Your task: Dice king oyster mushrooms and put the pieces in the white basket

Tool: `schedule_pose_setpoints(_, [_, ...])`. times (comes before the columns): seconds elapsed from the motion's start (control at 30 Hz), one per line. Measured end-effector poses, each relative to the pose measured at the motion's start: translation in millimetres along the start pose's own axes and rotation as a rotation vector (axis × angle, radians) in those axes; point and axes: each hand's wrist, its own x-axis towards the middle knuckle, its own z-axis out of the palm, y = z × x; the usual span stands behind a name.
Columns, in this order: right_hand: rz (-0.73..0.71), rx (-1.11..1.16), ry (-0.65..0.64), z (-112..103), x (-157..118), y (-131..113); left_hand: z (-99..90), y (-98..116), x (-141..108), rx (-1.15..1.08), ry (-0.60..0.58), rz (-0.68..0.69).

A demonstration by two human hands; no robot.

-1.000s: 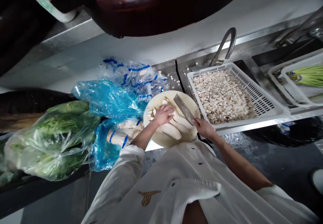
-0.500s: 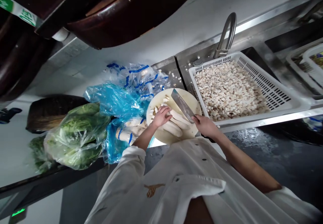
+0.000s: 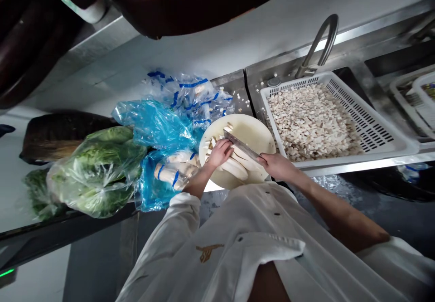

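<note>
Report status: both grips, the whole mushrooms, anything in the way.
Left grip over whole mushrooms on round board. Right grip shut on knife, blade close by left fingers. Cut pieces beside left grip.

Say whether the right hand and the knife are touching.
Touching. The head view shows the right hand closed around the handle end of the knife, with the blade sticking out beyond the fingers.

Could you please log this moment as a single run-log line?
left hand: on pale stalks | right hand: holding knife, blade beside left fingers | round board: under stalks | white basket: holding chopped pieces
</note>
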Motion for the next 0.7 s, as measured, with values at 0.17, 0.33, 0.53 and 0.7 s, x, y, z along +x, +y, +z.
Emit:
schedule_pose_setpoints(0.17, [-0.009, -0.020, -0.038, -8, 21, 6, 1.4, -3, 3, -0.023, -0.044, -0.013])
schedule_pose_setpoints(0.33, [0.071, -0.045, 0.060, -12, 25, 25, -1.7, -2, 13, -0.027, -0.194, 0.020])
schedule_pose_setpoints(0.53, [0.116, -0.083, 0.107, 15, 15, 44, -8.2, 13, 26, 0.145, -0.414, -0.022])
schedule_pose_setpoints(0.7, [0.130, -0.010, 0.124, 32, 17, 51, -7.2, 38, 43, 0.312, -0.502, 0.053])
